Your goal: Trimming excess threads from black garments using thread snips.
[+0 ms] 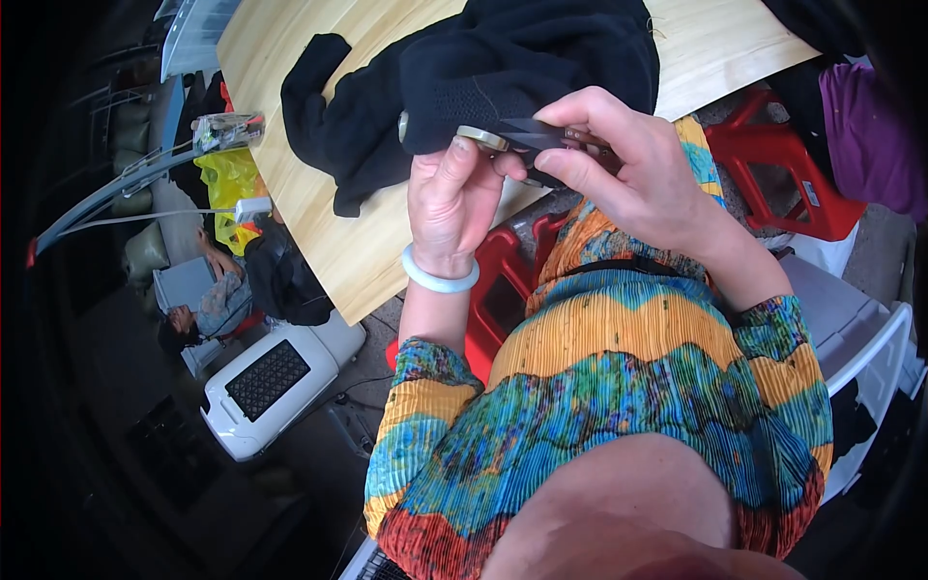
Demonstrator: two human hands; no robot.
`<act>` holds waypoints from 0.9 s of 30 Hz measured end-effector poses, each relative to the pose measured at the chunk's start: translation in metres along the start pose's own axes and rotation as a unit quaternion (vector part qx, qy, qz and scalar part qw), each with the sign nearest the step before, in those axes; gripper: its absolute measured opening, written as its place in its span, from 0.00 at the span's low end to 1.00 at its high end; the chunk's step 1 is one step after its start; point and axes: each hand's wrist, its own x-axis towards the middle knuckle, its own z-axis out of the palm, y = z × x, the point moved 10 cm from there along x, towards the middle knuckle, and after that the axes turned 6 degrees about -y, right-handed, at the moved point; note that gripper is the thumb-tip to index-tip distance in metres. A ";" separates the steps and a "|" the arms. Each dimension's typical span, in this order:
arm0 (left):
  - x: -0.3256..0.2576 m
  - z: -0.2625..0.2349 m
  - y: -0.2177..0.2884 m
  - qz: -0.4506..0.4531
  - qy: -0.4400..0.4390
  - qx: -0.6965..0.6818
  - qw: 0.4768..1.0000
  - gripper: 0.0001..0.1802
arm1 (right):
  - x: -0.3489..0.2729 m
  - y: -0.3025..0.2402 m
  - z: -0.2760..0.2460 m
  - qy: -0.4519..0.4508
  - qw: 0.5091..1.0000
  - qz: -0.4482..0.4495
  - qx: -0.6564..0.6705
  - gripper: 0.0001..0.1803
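Note:
My left hand [450, 198], with a pale bangle [441, 273] at its wrist, is closed with the thumb and fingers around a small round thing with a pale rim [481, 138]. Its exact kind is unclear. Dark, narrow blades like thread snips [527, 128] reach from my right hand [628, 164] toward that rim. The right thumb and forefinger grip them, while the other fingers are partly hidden. Just beyond both hands, a black knitted garment [377, 106] lies bunched on the wooden table [319, 237]; part of its fabric hangs close behind my left fingertips.
Red plastic stools [773, 159] stand at the right and below the table edge [498, 300]. Purple cloth [875, 140] hangs at far right. On the left are a white sewing-machine-like case [275, 387], a yellow bag [230, 188] and another person [217, 295].

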 end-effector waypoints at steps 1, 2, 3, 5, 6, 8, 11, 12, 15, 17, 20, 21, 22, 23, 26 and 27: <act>0.000 0.001 0.001 0.000 0.008 0.002 1.000 0.12 | 0.000 0.000 0.000 0.000 1.000 0.000 0.000 0.10; 0.000 0.001 0.001 0.000 0.017 0.003 1.000 0.12 | 0.001 -0.002 0.000 0.005 1.000 -0.012 -0.011 0.10; 0.000 0.002 0.001 0.000 0.016 0.003 1.000 0.12 | 0.001 -0.004 -0.002 0.012 0.999 -0.023 -0.022 0.10; 0.001 0.001 0.001 -0.001 0.026 0.007 1.000 0.12 | 0.003 -0.006 -0.002 0.008 0.999 -0.029 -0.030 0.10; 0.000 0.001 0.001 -0.001 0.026 0.008 1.000 0.12 | 0.003 -0.007 -0.002 0.004 0.999 -0.034 -0.037 0.10; 0.000 0.001 0.002 -0.004 0.018 0.009 1.000 0.12 | 0.004 -0.008 -0.001 0.007 0.998 -0.043 -0.043 0.10; 0.001 0.001 0.000 -0.007 0.001 0.005 1.000 0.12 | 0.005 -0.009 -0.002 0.010 0.997 -0.052 -0.052 0.10; 0.000 0.000 0.000 -0.007 0.002 0.006 1.000 0.12 | 0.006 -0.010 -0.001 0.010 0.997 -0.055 -0.052 0.10; -0.002 -0.001 -0.001 -0.004 0.006 -0.017 1.000 0.12 | 0.006 -0.010 0.001 0.009 0.997 -0.059 -0.052 0.10; -0.002 -0.004 -0.005 -0.018 0.025 -0.047 0.998 0.13 | 0.006 -0.008 0.000 0.010 0.998 -0.048 -0.047 0.10; -0.002 -0.004 -0.004 -0.018 0.028 -0.047 0.998 0.13 | 0.007 -0.007 0.000 0.009 0.998 -0.043 -0.041 0.10; -0.002 -0.005 -0.004 -0.018 0.028 -0.047 0.998 0.13 | 0.007 -0.008 0.000 0.009 0.998 -0.046 -0.044 0.10; -0.003 -0.005 -0.004 -0.018 0.021 -0.038 0.999 0.14 | 0.008 -0.008 0.000 0.009 0.998 -0.046 -0.044 0.10; -0.003 -0.004 -0.003 -0.017 0.014 -0.030 0.999 0.14 | 0.008 -0.009 0.001 0.008 0.998 -0.049 -0.047 0.11; -0.001 -0.004 -0.003 -0.011 0.033 -0.039 0.999 0.13 | 0.008 -0.011 0.000 0.011 0.996 -0.064 -0.054 0.11; -0.002 -0.005 -0.003 -0.011 0.034 -0.038 0.999 0.13 | 0.008 -0.013 0.001 0.012 0.995 -0.077 -0.055 0.11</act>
